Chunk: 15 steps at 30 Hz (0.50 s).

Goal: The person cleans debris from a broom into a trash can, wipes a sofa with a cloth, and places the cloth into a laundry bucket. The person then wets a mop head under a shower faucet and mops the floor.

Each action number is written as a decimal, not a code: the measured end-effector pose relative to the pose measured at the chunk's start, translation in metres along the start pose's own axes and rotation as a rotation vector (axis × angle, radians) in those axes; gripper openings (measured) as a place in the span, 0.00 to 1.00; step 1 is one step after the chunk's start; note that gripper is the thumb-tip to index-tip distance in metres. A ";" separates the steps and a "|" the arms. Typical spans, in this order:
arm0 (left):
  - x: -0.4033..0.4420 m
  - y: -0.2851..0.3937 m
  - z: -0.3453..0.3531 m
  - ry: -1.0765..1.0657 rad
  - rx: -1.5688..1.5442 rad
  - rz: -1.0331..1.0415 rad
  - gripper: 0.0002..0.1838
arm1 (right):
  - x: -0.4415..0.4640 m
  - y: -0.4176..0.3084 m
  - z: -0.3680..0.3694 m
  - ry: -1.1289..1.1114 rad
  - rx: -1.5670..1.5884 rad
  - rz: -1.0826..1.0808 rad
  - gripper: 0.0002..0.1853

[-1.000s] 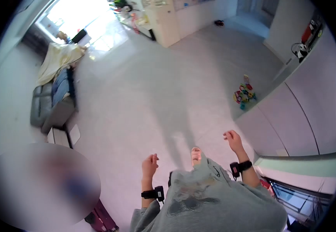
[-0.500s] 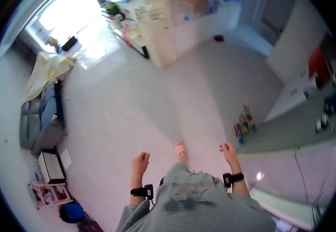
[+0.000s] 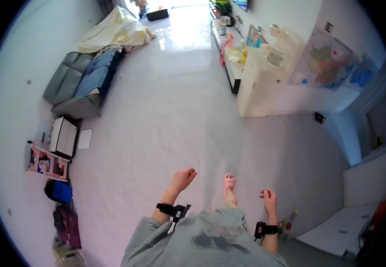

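Note:
My left hand [image 3: 184, 179] hangs in the air over the pale floor [image 3: 157, 133], its fingers loosely bent and nothing visible in them. To the right, my right hand [image 3: 269, 199] also hovers free with fingers half curled, touching nothing. Each wrist wears a black strap with a small box, the left strap [image 3: 173, 210] and the right strap [image 3: 266, 229]. Between the hands a foot in a pink slipper [image 3: 230, 181] is planted forward, below a grey T-shirt [image 3: 202, 244]. Colourful toys [image 3: 286, 226] on the floor are partly hidden by my right forearm.
Along the left wall stand a grey sofa [image 3: 70, 75], a white cabinet [image 3: 64, 137], a pink cart [image 3: 48, 163], a blue bag [image 3: 60, 191] and a purple suitcase [image 3: 70, 226]. A cream cabinet [image 3: 257, 89] juts out at right, near a wall map [image 3: 326, 62]. A white board [image 3: 85, 139] lies by the sofa.
The view has swung right-to-left, so the sofa and cabinet now sit further right in the frame and the toys lower. Both hands stay raised and without anything in them.

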<state>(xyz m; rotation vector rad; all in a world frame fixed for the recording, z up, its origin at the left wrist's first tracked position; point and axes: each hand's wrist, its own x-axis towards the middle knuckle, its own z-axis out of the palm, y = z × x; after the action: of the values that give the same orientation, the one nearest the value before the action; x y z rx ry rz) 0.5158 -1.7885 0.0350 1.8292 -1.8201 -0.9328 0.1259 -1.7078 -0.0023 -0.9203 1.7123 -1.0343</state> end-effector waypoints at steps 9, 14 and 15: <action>0.090 -0.022 -0.040 0.340 -0.029 -0.339 0.11 | 0.267 -0.101 0.088 -0.410 -0.096 -0.129 0.10; 0.141 -0.043 -0.061 0.427 -0.087 -0.486 0.12 | 0.375 -0.177 0.181 -0.593 -0.145 -0.222 0.10; 0.154 -0.052 -0.067 0.424 -0.080 -0.517 0.12 | 0.395 -0.184 0.203 -0.602 -0.167 -0.240 0.10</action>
<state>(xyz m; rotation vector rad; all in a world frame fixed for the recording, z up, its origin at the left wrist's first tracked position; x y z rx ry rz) 0.5888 -1.9475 0.0181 2.2814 -1.0654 -0.6876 0.2185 -2.1793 -0.0067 -1.4059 1.2095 -0.6664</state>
